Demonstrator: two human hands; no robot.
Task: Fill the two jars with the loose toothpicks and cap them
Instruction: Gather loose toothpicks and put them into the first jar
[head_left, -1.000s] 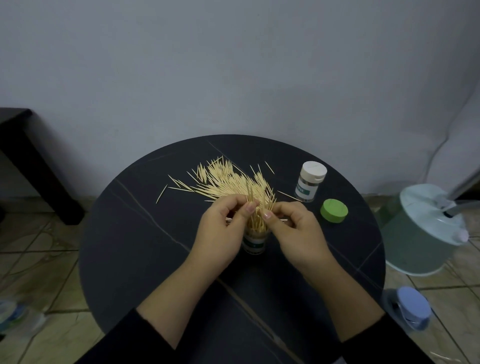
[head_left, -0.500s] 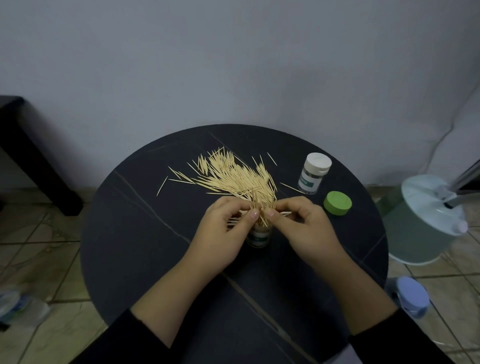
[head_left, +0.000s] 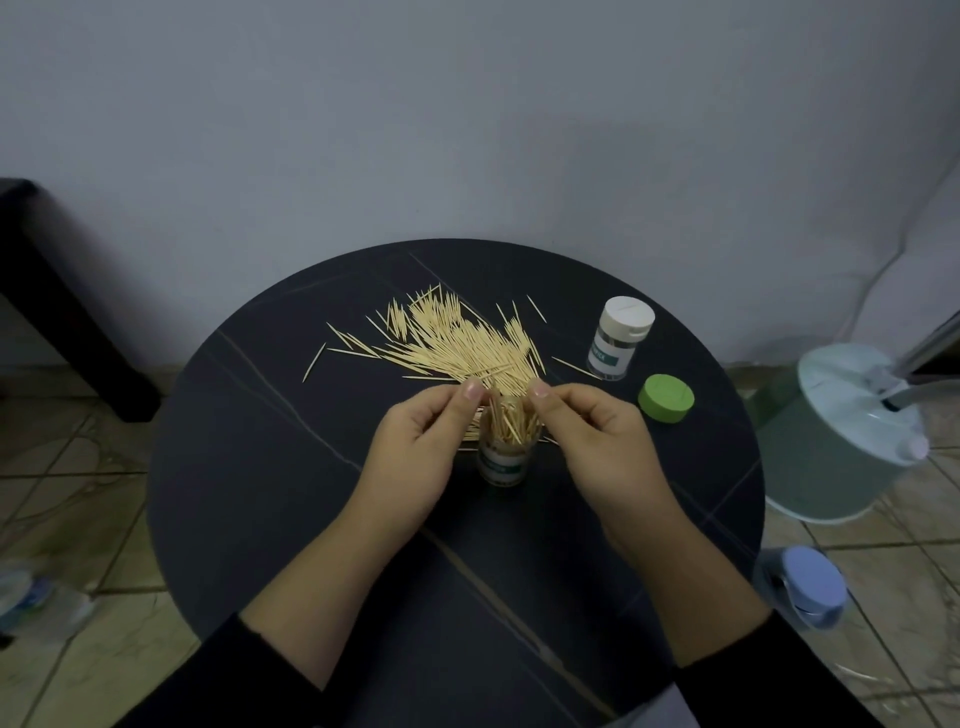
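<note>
While both hands are held over the round dark table (head_left: 249, 467), the open jar (head_left: 503, 466) stands upright between them, near the middle of the table top. It already holds a bunch of toothpicks (head_left: 511, 423) that stand on end and lean a little, with their tips above the rim. The left hand (head_left: 415, 452) is just beside the jar on its left, fingers curled, thumb tip against the forefinger. The right hand (head_left: 602, 447) is just beside the jar on its right in the same way - thumb and forefinger tips close together. Whether either hand pinches a toothpick I cannot tell; the fingertips hide it. The two hands do not touch each other.

Behind the jar lies the pile of loose toothpicks (head_left: 457, 343), spread like a fan toward the far edge, and a few short ends also show flat on the table right behind the jar. One single toothpick (head_left: 314, 362) lies apart at the left of the pile. The second jar (head_left: 609, 356) stands at the right of the pile with its white cap (head_left: 627, 312) on. A green cap (head_left: 666, 398) lies on the table near it - closer to the right hand.

On the tiled floor at the right stand a pale green round container (head_left: 831, 452) and a bottle with a blue lid (head_left: 808, 584).
</note>
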